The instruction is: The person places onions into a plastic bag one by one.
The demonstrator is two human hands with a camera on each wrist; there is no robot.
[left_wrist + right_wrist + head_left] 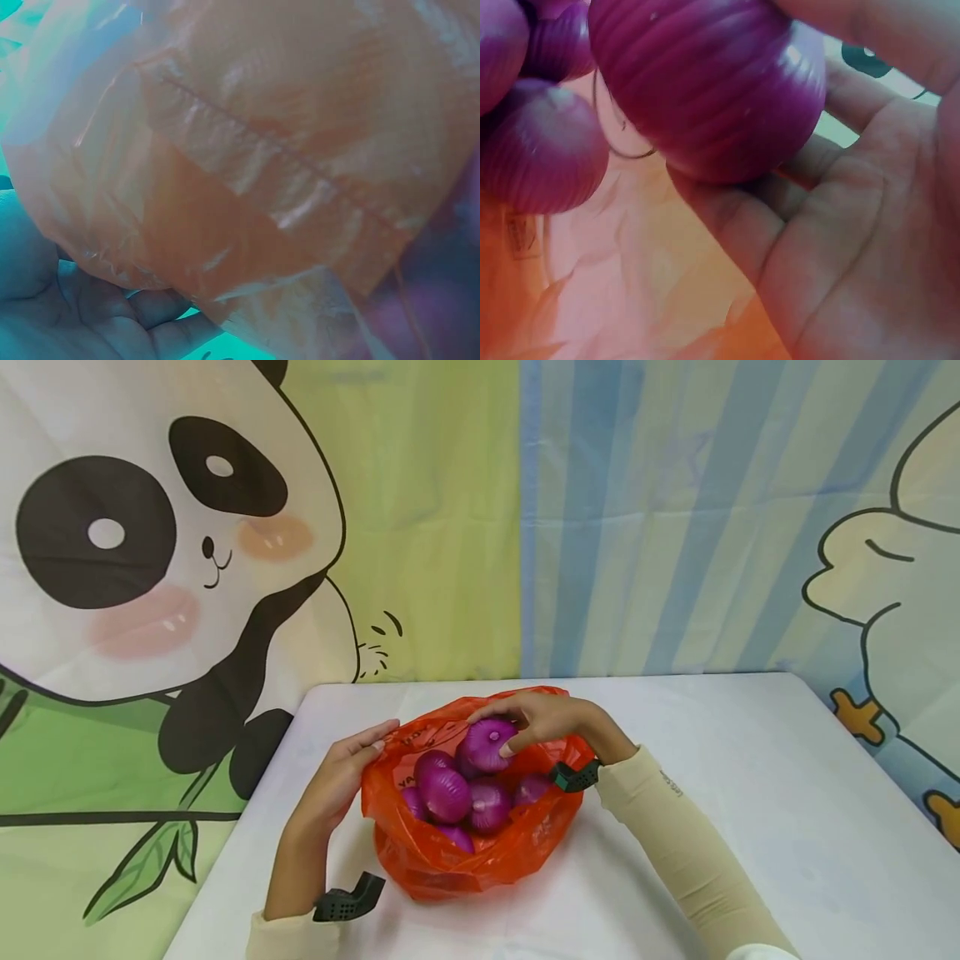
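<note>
An orange-red plastic bag (487,881) stands with its mouth spread wide, several purple onions (446,795) piled inside. My right hand (551,718) reaches over the bag's far right rim and grips one onion (491,745) at the top of the pile, thumb on the near side and fingers round the back. Close up in the right wrist view, that onion (712,90) sits between thumb and fingers, beside other onions (544,146). On the left, my left hand (341,777) holds the bag's rim, and bag film (247,187) covers most of the left wrist view, hiding some fingertips.
The bag rests on a white-covered table (720,760). Behind it hangs a printed cloth with a panda (217,552) on the left and blue stripes (600,527) to the right. A dark wrist device (349,897) is strapped at my left wrist, another (576,776) at my right.
</note>
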